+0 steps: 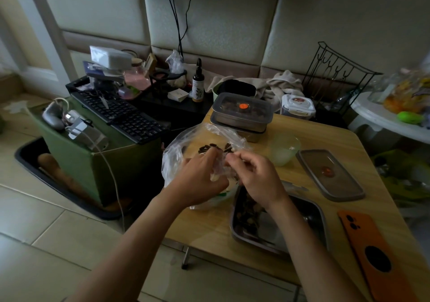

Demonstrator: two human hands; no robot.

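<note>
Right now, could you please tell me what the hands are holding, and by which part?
Both hold the clear bag: the left hand and the right hand each pinch bunched film at its near side. The exact grip is hard to see.

On the table (209, 227), the bag (176, 159) sits at frame centre, with the tray (311, 215) below and right of it. Stacked boxes (242, 110) stand above. A bowl (285, 149) lies between them and the lid (330, 176). The phone (372, 250) lies lower right, and the keyboard (121, 113) upper left, off the table.
</note>
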